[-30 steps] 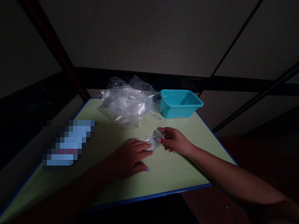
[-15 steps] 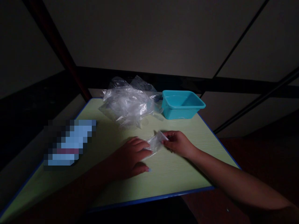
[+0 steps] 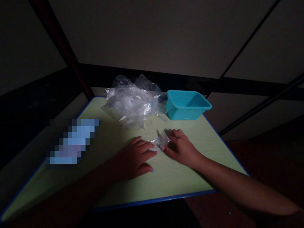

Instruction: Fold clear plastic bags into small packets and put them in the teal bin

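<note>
A small clear plastic bag (image 3: pixel 156 146) lies partly folded on the table, between my two hands. My left hand (image 3: pixel 136 157) rests on its left end, palm down, with the fingers stretched out and the thumb apart. At the right end, my right hand (image 3: pixel 181 147) has its fingers curled around the raised edge and its thumb against the plastic. Behind both hands sits a heaped pile of crumpled clear plastic bags (image 3: pixel 133 104).
A turquoise plastic basket (image 3: pixel 186 114) stands at the back right of the pale green table (image 3: pixel 166 185), which has a blue edge. On the left lies a pixelated bluish object (image 3: pixel 76 141). A dark panelled wall (image 3: pixel 147 34) rises behind the table.
My right hand has shifted its fingers and turned on the bag, the thumb moving left over the plastic. The bag's right end is bent up more. My left hand stays on it.
</note>
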The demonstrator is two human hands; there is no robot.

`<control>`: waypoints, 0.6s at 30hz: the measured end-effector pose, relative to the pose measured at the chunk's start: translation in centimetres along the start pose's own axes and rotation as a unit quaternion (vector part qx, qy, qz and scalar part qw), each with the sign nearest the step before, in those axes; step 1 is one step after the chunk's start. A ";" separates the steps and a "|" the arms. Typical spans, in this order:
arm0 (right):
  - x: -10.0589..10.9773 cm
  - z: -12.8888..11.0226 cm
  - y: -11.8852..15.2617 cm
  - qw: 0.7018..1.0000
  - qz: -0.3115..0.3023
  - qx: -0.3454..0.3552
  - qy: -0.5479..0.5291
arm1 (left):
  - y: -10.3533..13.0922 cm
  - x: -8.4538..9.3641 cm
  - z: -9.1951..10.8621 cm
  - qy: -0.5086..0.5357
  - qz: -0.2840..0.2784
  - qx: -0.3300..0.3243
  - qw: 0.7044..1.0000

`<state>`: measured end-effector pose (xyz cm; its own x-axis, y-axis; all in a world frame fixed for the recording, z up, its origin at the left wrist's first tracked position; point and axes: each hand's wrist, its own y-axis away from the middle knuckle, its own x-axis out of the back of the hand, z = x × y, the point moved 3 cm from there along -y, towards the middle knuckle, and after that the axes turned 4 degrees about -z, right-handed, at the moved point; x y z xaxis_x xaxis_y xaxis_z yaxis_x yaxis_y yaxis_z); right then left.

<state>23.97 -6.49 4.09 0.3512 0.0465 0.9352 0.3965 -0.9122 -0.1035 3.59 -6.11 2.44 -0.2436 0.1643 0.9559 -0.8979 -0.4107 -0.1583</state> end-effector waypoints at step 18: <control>-2.2 -1.0 -0.4 0.996 -0.075 0.007 0.045 | -0.1 -0.2 0.0 0.000 0.015 -0.015 1.000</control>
<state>22.19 -6.65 2.42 0.2091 0.1453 0.9670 0.4515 -0.8916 0.0364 3.76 -6.08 2.31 -0.2709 0.1515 0.9506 -0.9006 -0.3887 -0.1946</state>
